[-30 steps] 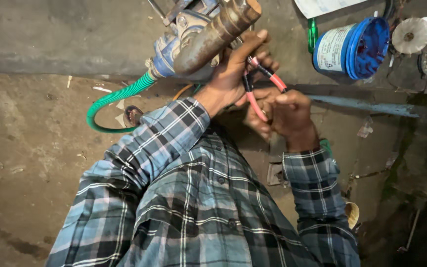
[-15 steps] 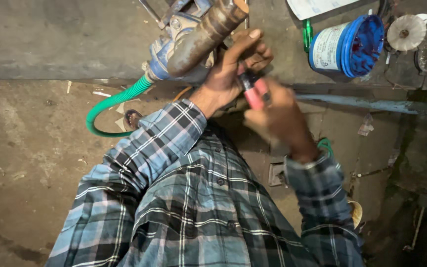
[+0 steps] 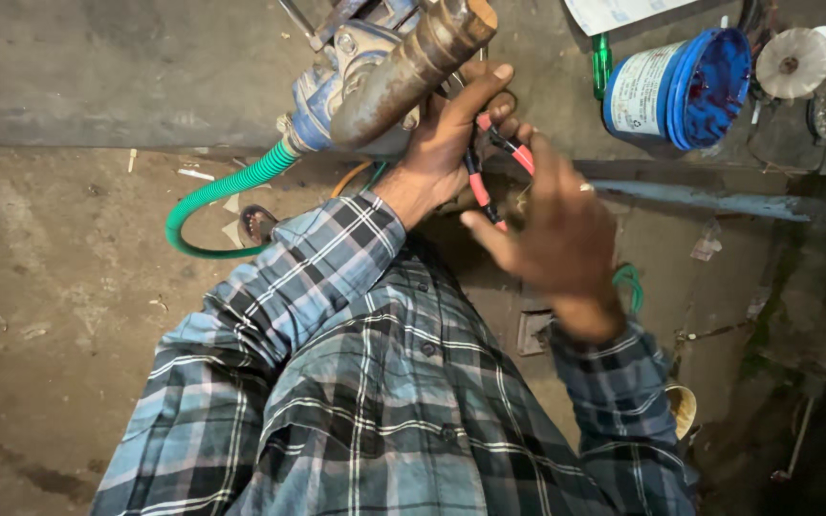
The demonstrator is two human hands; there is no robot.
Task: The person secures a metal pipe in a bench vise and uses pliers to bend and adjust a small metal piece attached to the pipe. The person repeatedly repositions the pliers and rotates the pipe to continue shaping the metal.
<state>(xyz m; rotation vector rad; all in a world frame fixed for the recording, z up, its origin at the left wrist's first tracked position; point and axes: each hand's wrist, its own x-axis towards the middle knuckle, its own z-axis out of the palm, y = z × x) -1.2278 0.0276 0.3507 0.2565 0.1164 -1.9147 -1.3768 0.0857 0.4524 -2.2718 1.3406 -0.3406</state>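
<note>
at upper centre the left hand (image 3: 442, 143) clamps the red-handled pliers (image 3: 489, 162) beside the rusty pump pipe (image 3: 408, 72), while the blurred right hand (image 3: 556, 229) hovers open just below.

pipe (image 3: 413, 67): rusty rough metal
hose (image 3: 222, 191): ribbed green plastic
pliers handles (image 3: 476, 187): red rubbery sleeves
shirt (image 3: 375, 401): soft checked cloth

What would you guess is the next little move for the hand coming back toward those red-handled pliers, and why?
Probably the right hand should close on the red-handled pliers again. It is open and blurred, just off the handles, while the left hand reaches beside the rusty pipe of the blue pump and touches the pliers there. The handles point toward the right palm, so gripping them looks like the shortest step.
</note>
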